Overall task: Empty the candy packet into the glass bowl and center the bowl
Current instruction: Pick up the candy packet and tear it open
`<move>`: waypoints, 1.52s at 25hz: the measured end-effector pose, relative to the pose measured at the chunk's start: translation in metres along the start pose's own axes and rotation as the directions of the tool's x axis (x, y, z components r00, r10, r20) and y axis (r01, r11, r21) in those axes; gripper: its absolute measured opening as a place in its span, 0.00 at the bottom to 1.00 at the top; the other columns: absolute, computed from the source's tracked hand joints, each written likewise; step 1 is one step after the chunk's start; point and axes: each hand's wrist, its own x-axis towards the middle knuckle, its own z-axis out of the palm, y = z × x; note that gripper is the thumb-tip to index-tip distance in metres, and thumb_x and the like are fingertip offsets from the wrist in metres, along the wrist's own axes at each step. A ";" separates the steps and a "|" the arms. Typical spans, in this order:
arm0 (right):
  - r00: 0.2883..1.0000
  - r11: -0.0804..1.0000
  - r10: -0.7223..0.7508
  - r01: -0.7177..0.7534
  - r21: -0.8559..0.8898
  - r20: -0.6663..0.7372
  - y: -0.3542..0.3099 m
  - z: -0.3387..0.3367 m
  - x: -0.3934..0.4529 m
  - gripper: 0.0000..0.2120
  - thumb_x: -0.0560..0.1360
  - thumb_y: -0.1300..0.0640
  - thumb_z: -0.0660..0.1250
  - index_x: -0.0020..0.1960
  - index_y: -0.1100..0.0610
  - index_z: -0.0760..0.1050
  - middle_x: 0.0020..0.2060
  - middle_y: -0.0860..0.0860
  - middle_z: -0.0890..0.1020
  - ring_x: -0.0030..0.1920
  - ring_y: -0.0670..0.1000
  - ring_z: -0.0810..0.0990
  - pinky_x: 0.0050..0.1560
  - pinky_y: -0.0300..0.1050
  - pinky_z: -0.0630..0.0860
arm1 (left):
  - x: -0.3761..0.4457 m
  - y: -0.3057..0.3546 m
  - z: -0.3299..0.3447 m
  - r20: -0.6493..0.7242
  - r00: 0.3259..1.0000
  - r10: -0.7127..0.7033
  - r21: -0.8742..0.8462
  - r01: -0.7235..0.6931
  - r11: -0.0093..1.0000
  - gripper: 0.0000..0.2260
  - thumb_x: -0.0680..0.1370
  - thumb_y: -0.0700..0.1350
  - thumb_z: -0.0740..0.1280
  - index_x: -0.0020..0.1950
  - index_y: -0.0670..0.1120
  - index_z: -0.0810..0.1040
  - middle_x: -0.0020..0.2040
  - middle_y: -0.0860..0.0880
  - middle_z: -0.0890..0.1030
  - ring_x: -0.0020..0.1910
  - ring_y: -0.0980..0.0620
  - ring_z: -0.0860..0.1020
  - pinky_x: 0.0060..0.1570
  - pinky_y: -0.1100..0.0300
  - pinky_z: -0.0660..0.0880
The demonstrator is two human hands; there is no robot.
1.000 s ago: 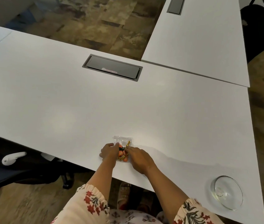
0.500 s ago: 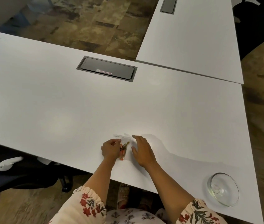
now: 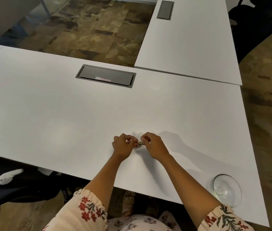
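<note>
The packet [image 3: 137,138] is gripped from both sides, near the front edge of the white bench [image 3: 65,117]. The left hand [image 3: 122,145] is pinched shut on its left edge, and the right hand [image 3: 153,145] is closed on its right edge. Clear film is seen stretched between the fingertips, with a few candies bunched below; whether the packet is lifted off the bench cannot be told. The glass bowl [image 3: 227,190] is seen well to the right, at the near right corner of the bench, empty. A grey cable hatch [image 3: 106,75] is set into the far side.
</note>
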 end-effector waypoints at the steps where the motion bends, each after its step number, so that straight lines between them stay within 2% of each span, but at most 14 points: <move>1: 0.999 0.999 0.032 -0.033 0.033 0.020 0.001 -0.004 0.000 0.09 0.80 0.53 0.64 0.50 0.57 0.81 0.43 0.48 0.82 0.43 0.48 0.79 0.47 0.42 0.75 | 0.001 0.003 0.000 0.006 1.000 -0.003 0.033 0.003 0.999 0.09 0.78 0.48 0.69 0.40 0.59 0.82 0.52 0.51 0.83 0.61 0.43 0.78 0.68 0.45 0.69; 3: 0.995 0.992 0.076 -0.081 0.098 0.058 0.000 -0.012 0.001 0.08 0.79 0.54 0.67 0.49 0.57 0.82 0.41 0.47 0.82 0.40 0.45 0.79 0.42 0.34 0.73 | 0.002 0.007 0.002 0.008 1.000 -0.013 0.094 0.012 0.995 0.06 0.78 0.50 0.68 0.44 0.58 0.84 0.56 0.52 0.81 0.65 0.45 0.75 0.70 0.47 0.66; 5: 0.993 0.982 0.098 -0.107 0.154 0.065 -0.003 -0.019 -0.001 0.06 0.78 0.56 0.68 0.49 0.57 0.83 0.39 0.46 0.82 0.39 0.43 0.79 0.38 0.26 0.71 | 0.002 0.010 0.004 0.001 0.999 -0.052 0.063 0.052 0.997 0.06 0.78 0.53 0.69 0.48 0.54 0.84 0.60 0.51 0.80 0.67 0.46 0.73 0.71 0.49 0.65; 7: 0.992 0.980 0.115 -0.122 0.158 0.052 -0.006 -0.023 -0.002 0.06 0.77 0.56 0.70 0.49 0.57 0.84 0.40 0.47 0.83 0.40 0.45 0.80 0.38 0.26 0.70 | 0.001 0.012 0.006 -0.020 0.995 -0.094 -0.025 0.093 0.995 0.12 0.77 0.55 0.70 0.55 0.51 0.85 0.62 0.48 0.80 0.68 0.46 0.74 0.71 0.47 0.67; 10: 0.989 0.976 0.149 -0.146 0.163 -0.005 -0.012 -0.027 -0.004 0.06 0.75 0.57 0.72 0.48 0.58 0.85 0.43 0.52 0.86 0.41 0.47 0.80 0.41 0.33 0.72 | -0.003 0.023 0.014 -0.051 0.992 -0.115 -0.172 0.105 0.980 0.14 0.78 0.52 0.70 0.61 0.49 0.83 0.64 0.46 0.78 0.68 0.45 0.74 0.71 0.46 0.69; 12: 0.979 0.965 0.192 -0.177 0.192 -0.065 -0.017 -0.029 -0.005 0.06 0.74 0.58 0.72 0.48 0.58 0.86 0.44 0.52 0.87 0.42 0.46 0.81 0.42 0.33 0.73 | -0.006 0.031 0.019 -0.072 0.988 -0.133 -0.262 0.110 0.959 0.17 0.78 0.50 0.71 0.65 0.45 0.80 0.63 0.45 0.79 0.64 0.45 0.77 0.68 0.48 0.73; 14: 0.964 0.954 0.236 -0.206 0.219 -0.122 -0.020 -0.030 -0.007 0.05 0.74 0.57 0.73 0.48 0.57 0.86 0.44 0.51 0.87 0.42 0.46 0.82 0.44 0.36 0.76 | -0.007 0.037 0.024 -0.029 0.981 -0.189 -0.363 0.166 0.917 0.14 0.79 0.49 0.70 0.60 0.41 0.81 0.57 0.44 0.83 0.55 0.44 0.81 0.60 0.50 0.79; 16: 0.950 0.940 0.270 -0.224 0.256 -0.159 -0.023 -0.031 -0.008 0.05 0.73 0.56 0.74 0.47 0.56 0.86 0.44 0.51 0.87 0.44 0.49 0.84 0.48 0.42 0.80 | -0.008 0.042 0.030 0.087 0.968 -0.237 -0.549 0.245 0.799 0.11 0.79 0.47 0.70 0.53 0.38 0.84 0.49 0.41 0.86 0.47 0.43 0.85 0.52 0.52 0.83; 18: 0.937 0.927 0.298 -0.239 0.289 -0.181 -0.026 -0.032 -0.011 0.05 0.72 0.55 0.75 0.46 0.54 0.86 0.43 0.50 0.88 0.45 0.49 0.85 0.50 0.44 0.81 | -0.011 0.047 0.032 0.189 0.952 -0.240 -0.675 0.303 0.673 0.11 0.78 0.45 0.72 0.49 0.37 0.85 0.46 0.39 0.87 0.46 0.42 0.87 0.51 0.54 0.83; 23: 0.926 0.919 0.323 -0.258 0.300 -0.193 -0.026 -0.038 -0.020 0.04 0.67 0.55 0.79 0.42 0.52 0.86 0.37 0.47 0.87 0.39 0.44 0.85 0.46 0.41 0.82 | -0.017 0.050 0.035 0.192 0.952 -0.237 -0.723 0.301 0.622 0.05 0.74 0.39 0.75 0.43 0.36 0.87 0.45 0.36 0.87 0.45 0.42 0.88 0.49 0.54 0.84; 26: 0.926 0.914 0.324 -0.254 0.316 -0.192 -0.027 -0.040 -0.023 0.06 0.64 0.53 0.81 0.40 0.50 0.86 0.32 0.43 0.85 0.33 0.39 0.83 0.37 0.36 0.79 | -0.021 0.050 0.035 0.229 0.941 -0.251 -0.752 0.334 0.568 0.06 0.77 0.37 0.72 0.45 0.34 0.85 0.45 0.36 0.87 0.45 0.41 0.88 0.46 0.55 0.84; 28: 0.927 0.914 0.325 -0.257 0.313 -0.188 -0.028 -0.041 -0.026 0.09 0.63 0.51 0.81 0.42 0.49 0.86 0.32 0.42 0.85 0.34 0.39 0.83 0.36 0.36 0.77 | -0.023 0.052 0.034 0.230 0.939 -0.257 -0.772 0.336 0.539 0.06 0.77 0.36 0.71 0.47 0.32 0.84 0.46 0.36 0.87 0.46 0.41 0.87 0.44 0.56 0.84; 33: 0.927 0.868 0.353 -0.275 0.413 -0.124 -0.024 -0.042 -0.028 0.08 0.70 0.51 0.76 0.47 0.53 0.87 0.42 0.48 0.87 0.47 0.47 0.85 0.48 0.42 0.80 | -0.025 0.055 0.031 0.203 0.945 -0.256 -0.770 0.316 0.554 0.05 0.75 0.34 0.71 0.46 0.33 0.85 0.44 0.37 0.87 0.45 0.41 0.88 0.45 0.55 0.85; 38: 0.944 0.947 0.246 -0.185 0.262 -0.221 -0.027 -0.042 -0.034 0.05 0.74 0.57 0.71 0.46 0.55 0.86 0.42 0.49 0.87 0.44 0.48 0.85 0.49 0.44 0.81 | -0.027 0.054 0.033 0.167 0.964 -0.207 -0.681 0.264 0.683 0.06 0.75 0.33 0.70 0.44 0.35 0.86 0.43 0.36 0.87 0.43 0.41 0.88 0.45 0.56 0.84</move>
